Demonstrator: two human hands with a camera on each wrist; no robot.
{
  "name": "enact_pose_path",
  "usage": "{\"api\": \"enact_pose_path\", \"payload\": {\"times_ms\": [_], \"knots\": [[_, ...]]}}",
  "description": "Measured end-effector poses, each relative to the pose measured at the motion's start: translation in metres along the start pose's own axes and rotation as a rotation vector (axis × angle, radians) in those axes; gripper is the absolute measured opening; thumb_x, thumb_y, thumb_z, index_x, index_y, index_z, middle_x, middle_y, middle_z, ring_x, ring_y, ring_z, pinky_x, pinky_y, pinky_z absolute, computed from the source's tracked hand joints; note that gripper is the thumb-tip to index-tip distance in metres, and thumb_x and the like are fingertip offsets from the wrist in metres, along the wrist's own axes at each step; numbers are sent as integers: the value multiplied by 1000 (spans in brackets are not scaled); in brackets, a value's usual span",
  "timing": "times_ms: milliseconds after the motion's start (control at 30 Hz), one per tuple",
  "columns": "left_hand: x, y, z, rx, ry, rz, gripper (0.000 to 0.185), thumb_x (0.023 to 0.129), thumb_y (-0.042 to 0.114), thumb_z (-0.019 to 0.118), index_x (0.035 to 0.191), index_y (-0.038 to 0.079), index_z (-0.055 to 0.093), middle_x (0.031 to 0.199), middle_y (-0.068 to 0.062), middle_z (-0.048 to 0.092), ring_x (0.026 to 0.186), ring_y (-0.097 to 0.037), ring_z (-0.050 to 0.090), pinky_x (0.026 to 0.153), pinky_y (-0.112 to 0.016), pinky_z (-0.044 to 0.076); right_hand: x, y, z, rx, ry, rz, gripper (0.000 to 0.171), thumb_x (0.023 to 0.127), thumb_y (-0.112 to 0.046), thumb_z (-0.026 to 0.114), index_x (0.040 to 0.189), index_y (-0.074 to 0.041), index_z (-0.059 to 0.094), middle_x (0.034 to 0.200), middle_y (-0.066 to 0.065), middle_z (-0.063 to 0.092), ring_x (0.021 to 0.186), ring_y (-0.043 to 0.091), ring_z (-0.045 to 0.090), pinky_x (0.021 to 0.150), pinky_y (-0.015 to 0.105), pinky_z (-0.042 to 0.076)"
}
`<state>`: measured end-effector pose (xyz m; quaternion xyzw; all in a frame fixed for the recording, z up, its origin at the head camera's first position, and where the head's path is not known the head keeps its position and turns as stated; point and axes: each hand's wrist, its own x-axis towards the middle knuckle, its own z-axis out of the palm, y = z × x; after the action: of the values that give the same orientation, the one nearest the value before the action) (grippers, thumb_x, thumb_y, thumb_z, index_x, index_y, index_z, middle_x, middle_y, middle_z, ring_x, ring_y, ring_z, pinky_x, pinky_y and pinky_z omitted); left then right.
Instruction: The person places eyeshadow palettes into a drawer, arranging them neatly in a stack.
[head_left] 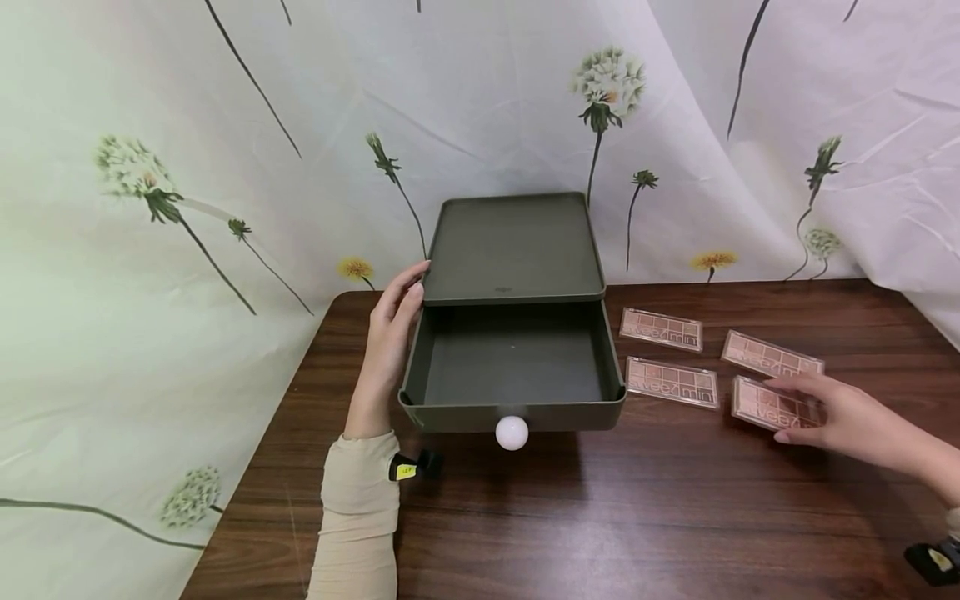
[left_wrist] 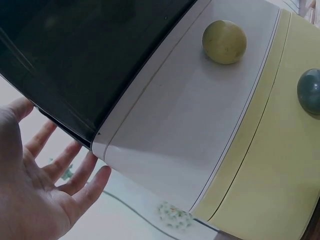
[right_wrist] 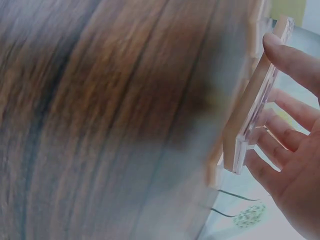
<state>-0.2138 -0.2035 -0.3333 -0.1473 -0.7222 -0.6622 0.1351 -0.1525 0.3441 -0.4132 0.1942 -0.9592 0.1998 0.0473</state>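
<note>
A dark green drawer unit (head_left: 517,250) stands at the back of the table, its top drawer (head_left: 517,358) pulled out by a white knob (head_left: 512,433). My left hand (head_left: 392,329) rests against the unit's left side; in the left wrist view its fingers (left_wrist: 90,172) are extended along the edge. On the right, my right hand (head_left: 840,417) pinches an eyeshadow palette (head_left: 768,406) between thumb and fingers. The right wrist view shows this palette (right_wrist: 255,105) on edge, the thumb on one long side. Three similar palettes, one of them (head_left: 772,354) just behind the hand, lie nearby.
Two palettes (head_left: 662,329) (head_left: 672,382) lie right beside the drawer unit. Lower down, the unit has a white drawer (left_wrist: 165,120) with a yellow knob and a yellow drawer (left_wrist: 265,165) with a green knob. A flower-printed cloth (head_left: 487,83) hangs behind the brown table (head_left: 675,517).
</note>
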Motion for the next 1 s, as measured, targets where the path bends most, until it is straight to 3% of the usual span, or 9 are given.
{"api": "enact_pose_path", "payload": {"times_ms": [100, 267, 633, 833, 933, 1000], "knots": [[0, 0, 0, -4, -1, 1, 43, 106, 26, 45, 145, 10, 51, 145, -1, 46, 130, -16, 42, 104, -40, 36, -1, -6, -4, 0, -14, 20, 65, 70, -30, 91, 125, -5, 65, 115, 19, 68, 100, 8, 58, 71, 18, 43], [0, -2, -1, -6, 2, 4, 42, 106, 25, 45, 145, 9, 51, 145, -1, 46, 130, -16, 42, 106, -43, 35, -3, -17, -10, -5, 2, 16, 61, 71, -30, 90, 124, -11, 67, 116, 15, 69, 104, 10, 60, 75, 11, 41], [0, -1, -1, 10, 0, 4, 43, 106, 29, 46, 145, 13, 51, 143, 1, 47, 123, -14, 45, 101, -39, 37, -10, -48, -21, -35, 103, -65, 62, 69, -32, 91, 127, -24, 68, 120, -2, 67, 109, -15, 45, 80, 6, 32], [1, -1, 0, 16, 2, 6, 43, 106, 29, 46, 145, 13, 51, 142, 0, 48, 119, -15, 46, 98, -35, 38, -7, -70, -25, 31, 181, -159, 66, 68, -23, 92, 129, -22, 67, 122, -5, 66, 122, -17, 34, 100, 3, 19], [1, 0, 1, 11, 3, 10, 43, 106, 28, 46, 145, 12, 51, 144, 1, 47, 123, -14, 45, 100, -36, 38, -4, -84, -28, 55, 237, -178, 66, 65, -19, 93, 126, -20, 68, 124, 0, 64, 123, -16, 35, 98, 3, 21], [1, 0, 1, 6, 4, 14, 43, 106, 27, 46, 145, 11, 51, 144, 1, 46, 125, -14, 44, 101, -37, 37, 0, -93, -30, 72, 277, -192, 68, 61, -14, 94, 125, -19, 70, 123, 0, 63, 115, -14, 43, 91, 3, 27]]}}
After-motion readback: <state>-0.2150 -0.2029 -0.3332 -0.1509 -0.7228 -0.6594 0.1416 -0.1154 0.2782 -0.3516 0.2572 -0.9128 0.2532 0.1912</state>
